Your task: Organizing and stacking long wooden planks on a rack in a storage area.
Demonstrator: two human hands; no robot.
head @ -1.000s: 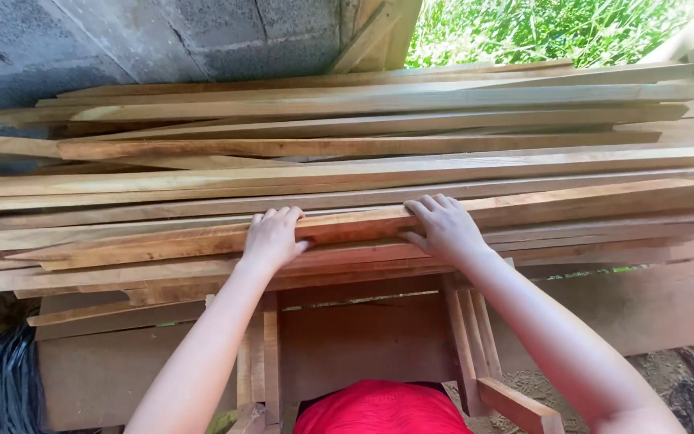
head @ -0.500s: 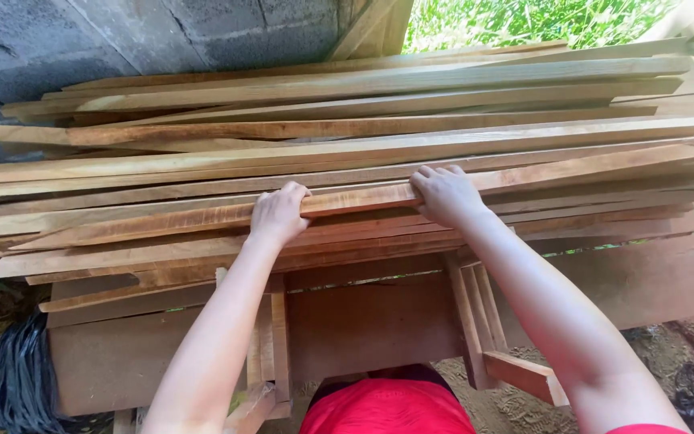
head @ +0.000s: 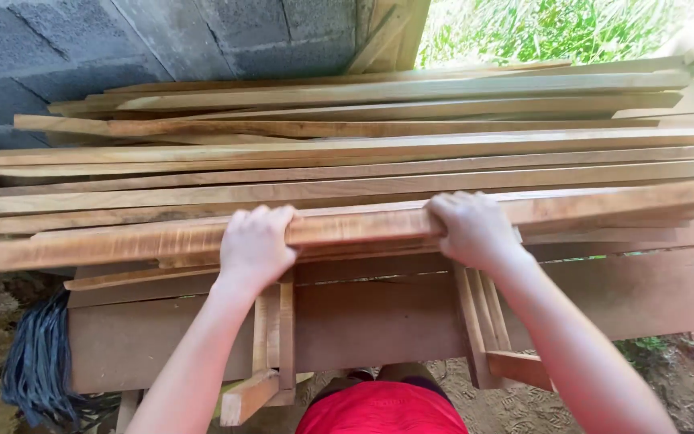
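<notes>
Item: long reddish-brown sawn wooden batten (head: 363, 227), nearest piece of the stack, lying along the near edge of the counter.
Long axis: left to right across the view; its left end reaches the left edge of the frame, its right end runs out of frame and sits slightly higher.
Left hand (head: 255, 247): clenched over the batten from the near side, fingers (head: 260, 215) curled over its top face, left of the middle.
Right hand (head: 471, 229): clenched likewise on the same batten, right of the middle; both hands touch it, neither nearer than the other.
Relation to fingers: batten lies crosswise under both sets of fingers, at a right angle to the forearms.
Stack: pale and brown wooden battens (head: 379, 149), parallel, just beyond the held one.
Counter: brown board bench (head: 363, 321) on slat legs.
Backdrop: grey block wall (head: 82, 40); green foliage (head: 540, 28).
Lower left: dark bundle of cords (head: 34, 362).
</notes>
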